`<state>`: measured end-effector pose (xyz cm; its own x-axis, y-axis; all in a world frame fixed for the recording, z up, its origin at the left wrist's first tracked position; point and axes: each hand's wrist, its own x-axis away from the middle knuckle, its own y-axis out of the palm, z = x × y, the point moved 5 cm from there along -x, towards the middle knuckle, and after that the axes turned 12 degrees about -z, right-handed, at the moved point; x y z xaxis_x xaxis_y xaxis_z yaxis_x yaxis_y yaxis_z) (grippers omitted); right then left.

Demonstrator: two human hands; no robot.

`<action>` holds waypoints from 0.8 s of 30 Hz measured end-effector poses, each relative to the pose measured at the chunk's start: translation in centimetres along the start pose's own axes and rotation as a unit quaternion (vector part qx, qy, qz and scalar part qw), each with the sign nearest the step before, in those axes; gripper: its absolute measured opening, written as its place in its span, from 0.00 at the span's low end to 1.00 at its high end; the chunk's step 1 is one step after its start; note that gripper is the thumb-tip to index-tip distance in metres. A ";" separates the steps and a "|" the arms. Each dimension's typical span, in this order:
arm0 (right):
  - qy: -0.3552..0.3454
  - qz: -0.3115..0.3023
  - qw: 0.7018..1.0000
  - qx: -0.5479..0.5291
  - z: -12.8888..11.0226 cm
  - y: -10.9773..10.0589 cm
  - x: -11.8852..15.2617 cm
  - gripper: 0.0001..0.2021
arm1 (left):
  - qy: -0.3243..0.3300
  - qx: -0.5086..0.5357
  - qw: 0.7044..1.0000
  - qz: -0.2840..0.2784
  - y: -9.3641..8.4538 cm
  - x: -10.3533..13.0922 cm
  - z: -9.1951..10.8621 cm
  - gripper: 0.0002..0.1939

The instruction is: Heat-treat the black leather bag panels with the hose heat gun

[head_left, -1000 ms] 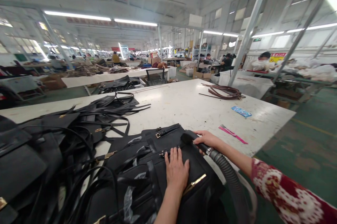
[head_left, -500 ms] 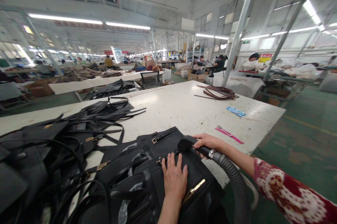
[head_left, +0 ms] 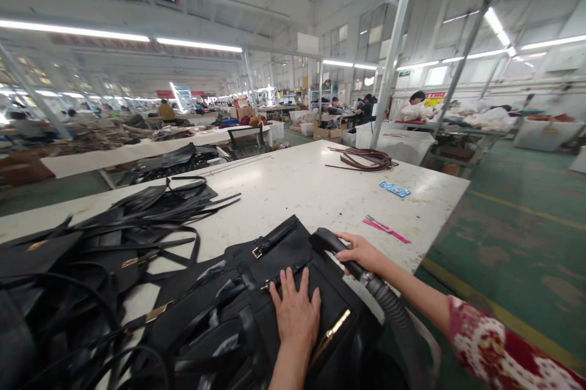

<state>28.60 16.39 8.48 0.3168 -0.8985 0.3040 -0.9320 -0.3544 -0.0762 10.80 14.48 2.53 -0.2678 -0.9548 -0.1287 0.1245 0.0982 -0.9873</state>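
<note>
A black bag [head_left: 256,317] with gold buckles and a gold zipper lies on the white table at the front. Pressed flat on it, fingers spread, is my left hand [head_left: 296,310]. My right hand [head_left: 359,254] is wrapped round the black nozzle [head_left: 332,241] of a grey ribbed hose [head_left: 389,304]. The nozzle's head is over the bag's upper right part, beyond my left hand; whether it touches the bag I cannot tell.
More black bags and straps [head_left: 105,262] are heaped on the left. Farther back on the table [head_left: 279,182] lie brown straps [head_left: 370,159], a blue packet [head_left: 394,188] and a pink strip [head_left: 387,229]. Several people work at distant tables.
The view has turned slightly to the right. The nozzle, in my right hand, has tilted, and its head shows more clearly. My left hand is still spread on the bag.
</note>
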 end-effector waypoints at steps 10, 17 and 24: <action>-0.017 0.064 0.997 -0.045 2.9 -2.4 14.3 0.37 | -0.079 -0.033 0.996 -0.039 -1.4 -2.7 -1.7 0.22; -0.031 -0.001 0.991 -0.126 5.6 0.5 17.5 0.38 | 0.099 0.043 0.992 -0.063 -0.6 1.8 5.7 0.24; -0.040 -0.024 0.986 -0.162 8.2 1.7 12.6 0.39 | 0.119 0.027 0.987 -0.104 1.2 2.7 5.1 0.32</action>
<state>32.47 2.36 4.39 0.3625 -0.9049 0.2230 -0.9189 -0.3071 0.2476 15.07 10.63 1.45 -0.5085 -0.8595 0.0513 0.0921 -0.1135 -0.9893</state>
